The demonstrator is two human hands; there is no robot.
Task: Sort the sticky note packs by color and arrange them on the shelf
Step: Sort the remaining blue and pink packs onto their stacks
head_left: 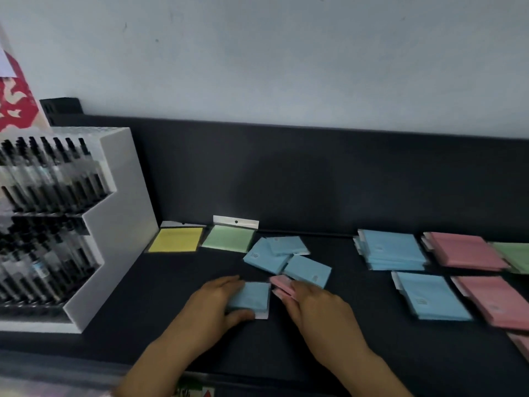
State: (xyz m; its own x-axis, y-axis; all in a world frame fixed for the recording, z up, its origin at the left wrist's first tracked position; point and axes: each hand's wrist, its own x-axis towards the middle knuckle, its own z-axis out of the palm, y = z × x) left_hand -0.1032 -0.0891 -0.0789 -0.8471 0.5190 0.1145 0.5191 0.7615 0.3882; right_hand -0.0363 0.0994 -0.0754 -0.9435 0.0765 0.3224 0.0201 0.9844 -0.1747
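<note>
Near the shelf's (200,325) front edge, the left hand (217,302) clamps a blue pack (252,295) and the right hand (312,305) pinches pink packs (282,285) — light, slick-wrapped, best held by opposite edges.

I can read no text anywhere. The flat blue sticky note pack (307,271) just beyond my right hand's fingertips (296,286) carries a small printed mark near its corner, too blurred to make out. Another loose blue pack (262,257), farther beyond the fingers, bears a similar tiny smudge. The red and white patterned paper (15,103), far left of my fingers, shows shapes, nothing legible.
</note>
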